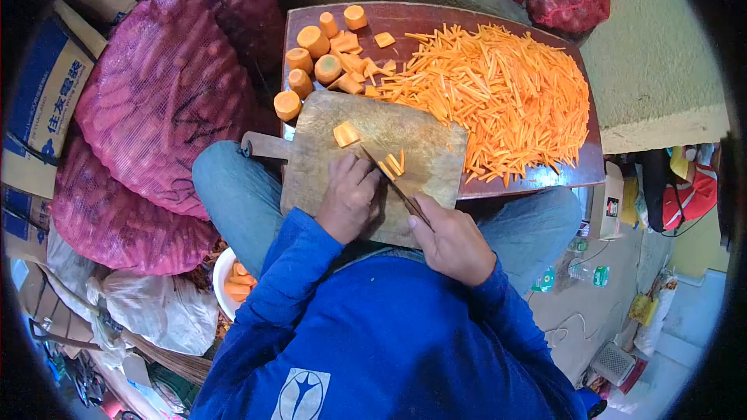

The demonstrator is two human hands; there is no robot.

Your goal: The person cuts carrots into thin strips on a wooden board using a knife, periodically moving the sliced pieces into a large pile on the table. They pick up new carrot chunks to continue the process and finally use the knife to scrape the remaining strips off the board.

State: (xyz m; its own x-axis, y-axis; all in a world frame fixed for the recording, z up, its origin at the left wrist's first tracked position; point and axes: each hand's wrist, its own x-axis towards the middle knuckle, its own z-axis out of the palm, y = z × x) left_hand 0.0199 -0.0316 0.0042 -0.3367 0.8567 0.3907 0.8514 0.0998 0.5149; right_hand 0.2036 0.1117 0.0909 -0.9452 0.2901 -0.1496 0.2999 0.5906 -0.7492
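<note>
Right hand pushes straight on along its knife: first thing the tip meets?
Likely the carrot block on the cutting board, just beyond the tip of the knife in the right hand. Tip height is unclear; it might pass over.

Carrot-stick heap (506, 101), obstacle beside board (432, 148)

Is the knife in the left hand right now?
No, the right hand grips the knife, its blade over the cutting board.

One left hand (352, 198), one right hand (453, 239), one knife (403, 197), one cutting board (327, 124), seven round carrot stubs (313, 41)
</note>
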